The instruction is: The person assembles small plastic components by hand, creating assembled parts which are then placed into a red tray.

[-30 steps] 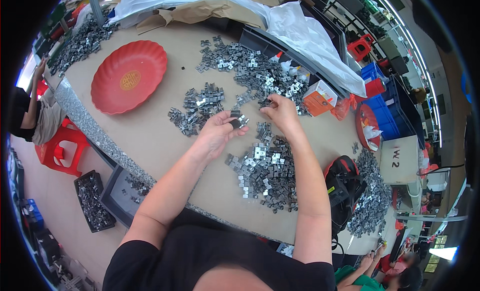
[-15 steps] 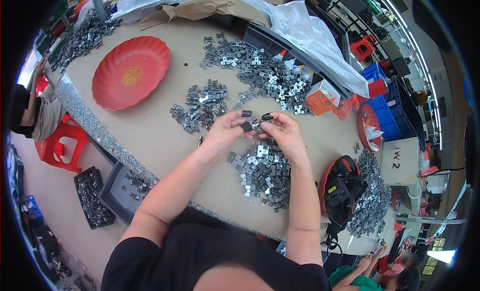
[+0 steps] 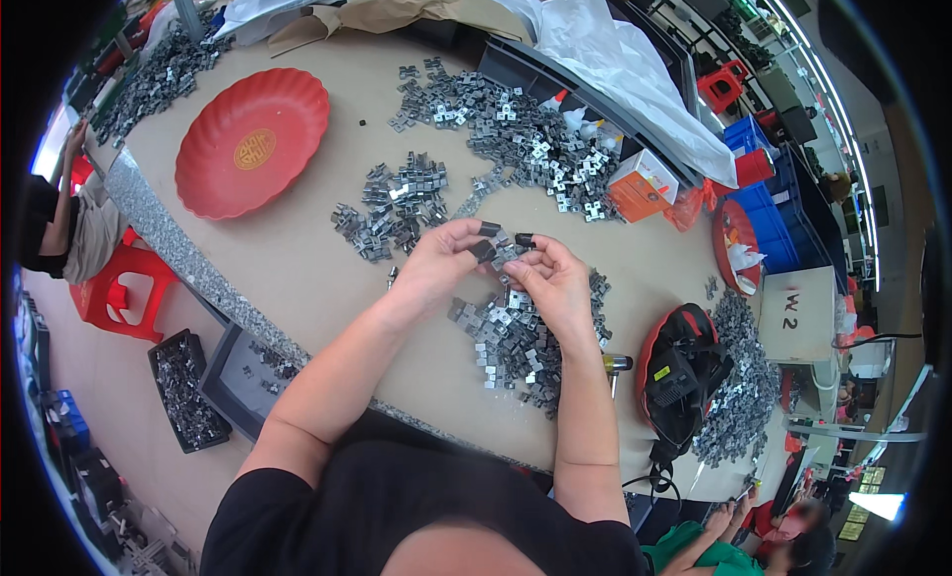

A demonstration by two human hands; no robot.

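Above the middle of the table, my left hand (image 3: 441, 262) and my right hand (image 3: 555, 287) meet around a small grey metal clip (image 3: 504, 251). Both pinch it between thumb and fingers; several fingertips wear black covers. Its exact shape is partly hidden by the fingers. Just below the hands lies a near pile of similar metal clips (image 3: 511, 343), partly covered by my right forearm. Farther left sits a smaller pile of clips (image 3: 402, 201). A larger heap (image 3: 540, 145) spreads behind the hands.
A red scalloped plate (image 3: 253, 145) lies at the far left. To the right are an orange-white box (image 3: 643, 184), a black bag (image 3: 679, 383) in a red dish, and a tool (image 3: 617, 363) by my forearm. Dark bins (image 3: 188, 393) stand below the table's left edge. Co-workers sit nearby.
My right hand has shifted slightly left and down, its fingers turned on the clip. The right forearm moved left, uncovering the tool beside it. The view shifted a little.
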